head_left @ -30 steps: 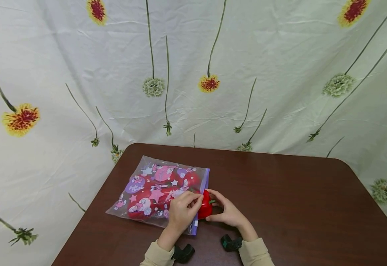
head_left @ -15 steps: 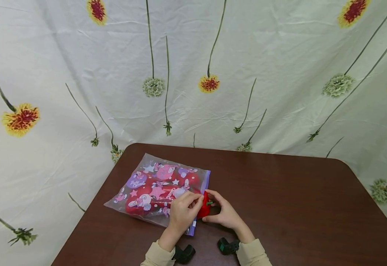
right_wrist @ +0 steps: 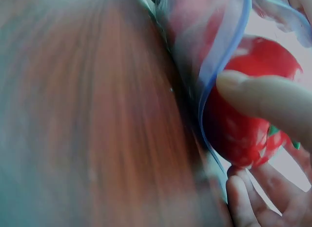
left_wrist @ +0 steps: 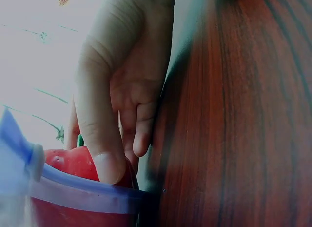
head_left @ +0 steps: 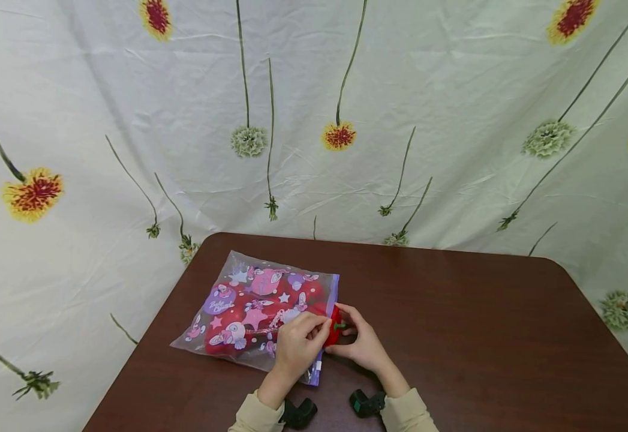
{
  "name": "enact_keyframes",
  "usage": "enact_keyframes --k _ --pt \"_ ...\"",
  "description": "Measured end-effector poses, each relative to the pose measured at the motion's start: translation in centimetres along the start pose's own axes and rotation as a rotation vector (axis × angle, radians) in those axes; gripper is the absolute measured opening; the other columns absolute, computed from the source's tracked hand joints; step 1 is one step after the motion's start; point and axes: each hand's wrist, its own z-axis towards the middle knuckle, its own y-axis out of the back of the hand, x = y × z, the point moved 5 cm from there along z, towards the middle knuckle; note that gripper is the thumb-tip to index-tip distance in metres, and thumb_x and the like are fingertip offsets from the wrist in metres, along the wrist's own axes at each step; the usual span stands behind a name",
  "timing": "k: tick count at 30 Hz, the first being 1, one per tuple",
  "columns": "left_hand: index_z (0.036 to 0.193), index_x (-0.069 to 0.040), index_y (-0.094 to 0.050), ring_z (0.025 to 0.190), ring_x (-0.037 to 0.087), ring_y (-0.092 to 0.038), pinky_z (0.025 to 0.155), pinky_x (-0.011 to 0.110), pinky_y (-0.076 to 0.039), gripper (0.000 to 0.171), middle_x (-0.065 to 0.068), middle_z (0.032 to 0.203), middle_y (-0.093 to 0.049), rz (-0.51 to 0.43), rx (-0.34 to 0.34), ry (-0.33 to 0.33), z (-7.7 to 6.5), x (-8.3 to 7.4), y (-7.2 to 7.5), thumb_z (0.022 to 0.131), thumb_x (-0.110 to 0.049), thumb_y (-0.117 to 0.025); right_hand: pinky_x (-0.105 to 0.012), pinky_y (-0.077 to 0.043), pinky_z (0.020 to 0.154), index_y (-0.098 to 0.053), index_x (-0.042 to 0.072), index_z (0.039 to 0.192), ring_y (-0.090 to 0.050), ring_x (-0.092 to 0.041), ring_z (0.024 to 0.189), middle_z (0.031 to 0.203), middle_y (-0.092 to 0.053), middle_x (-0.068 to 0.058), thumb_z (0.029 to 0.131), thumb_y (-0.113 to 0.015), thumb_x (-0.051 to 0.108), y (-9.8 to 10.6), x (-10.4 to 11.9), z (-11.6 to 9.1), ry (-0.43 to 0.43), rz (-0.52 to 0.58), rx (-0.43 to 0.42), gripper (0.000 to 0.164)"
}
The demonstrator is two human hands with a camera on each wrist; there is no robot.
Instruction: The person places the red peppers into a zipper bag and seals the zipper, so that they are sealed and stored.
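Observation:
A clear zip bag [head_left: 254,318] with pink and purple cartoon prints lies on the table, red shapes showing through it. Its purple zip edge [left_wrist: 92,188] is parted at the right side. My left hand [head_left: 296,343] pinches the upper layer of that edge. My right hand [head_left: 364,343] grips a red bell pepper [right_wrist: 239,124] with a green stem, thumb on one side and fingers on the other. The pepper sits partly within the bag's mouth, its stem end outward. In the right wrist view the thumb [right_wrist: 263,92] lies against the pepper beside the zip edge.
The dark brown table [head_left: 481,336] extends to the right of the hands. Behind it hangs a pale cloth [head_left: 314,180] printed with flowers. Black wrist devices [head_left: 299,413] are worn on both wrists, close to the tabletop.
My right hand has moved slightly left with the bell pepper, and less of the pepper shows outside the bag. The bag has shifted slightly; my left hand stays almost in place.

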Motion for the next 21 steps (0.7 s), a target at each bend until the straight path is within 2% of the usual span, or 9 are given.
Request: enact_keyframes --k 5,8,15,21 --pt "0.081 -0.005 -0.071 0.052 0.007 -0.050 0.050 0.013 -0.044 0.010 0.000 0.070 -0.062 -0.007 0.004 0.003 0.0 0.1 0.0 0.072 -0.003 -0.075 -0.035 -0.050 0.082 -0.047 0.012 0.132 -0.054 -0.028 0.106 0.121 -0.057 -0.012 0.067 -0.084 0.009 -0.3 -2.1 0.4 -0.031 -0.035 -0.053 0.075" --pt "0.081 -0.005 -0.072 0.052 0.007 -0.050 0.051 0.013 -0.045 0.010 0.000 0.070 -0.062 -0.014 0.004 0.002 0.0 0.2 0.1 0.071 -0.002 -0.075 -0.030 -0.049 0.083 -0.046 0.015 0.133 -0.054 -0.024 0.105 0.121 -0.056 -0.009 0.068 -0.084 0.014 -0.5 -3.4 0.6 -0.033 -0.028 -0.047 0.076" --pt "0.081 -0.004 -0.072 0.052 0.007 -0.051 0.051 0.013 -0.045 0.010 0.001 0.070 -0.063 -0.021 0.004 0.003 0.1 0.2 0.2 0.072 -0.002 -0.075 -0.037 -0.049 0.088 -0.039 0.009 0.140 -0.054 -0.028 0.103 0.122 -0.046 -0.013 0.072 -0.080 0.008 -0.4 -3.5 0.7 -0.001 0.038 0.014 0.080" --pt "0.081 -0.004 -0.072 0.053 0.007 -0.051 0.051 0.013 -0.045 0.011 0.001 0.071 -0.063 -0.021 0.010 0.019 0.0 0.3 0.3 0.071 -0.001 -0.075 -0.052 -0.044 0.090 -0.032 -0.008 0.134 -0.051 -0.042 0.107 0.124 -0.047 -0.027 0.074 -0.073 -0.005 -0.1 -2.7 0.6 0.022 0.126 0.073 0.073"
